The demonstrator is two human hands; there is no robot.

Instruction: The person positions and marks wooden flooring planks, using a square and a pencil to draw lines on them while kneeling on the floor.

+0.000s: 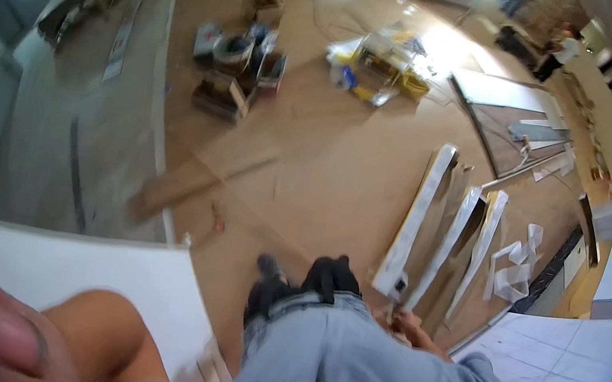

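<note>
My left hand (1,322) is raised very close to the camera at the lower left, with a large thumb showing and the other fingers cut off by the frame edge. My right hand (402,320) is down by my right side, small and blurred, near the lower ends of long white-wrapped strips (413,225) on the brown floor covering (295,205). I cannot make out what either hand holds. My grey shirt and dark-trousered legs fill the lower middle. A white panel (100,262) lies behind my bent left arm.
Crates and buckets (231,81) and yellow-and-white items (379,70) stand ahead. A framed floor section with white boards (501,92) lies at right, beside crumpled white wrapping (510,278). A person (560,51) in a white top is at back right. Pale marble-like tiles (559,371) lie at right.
</note>
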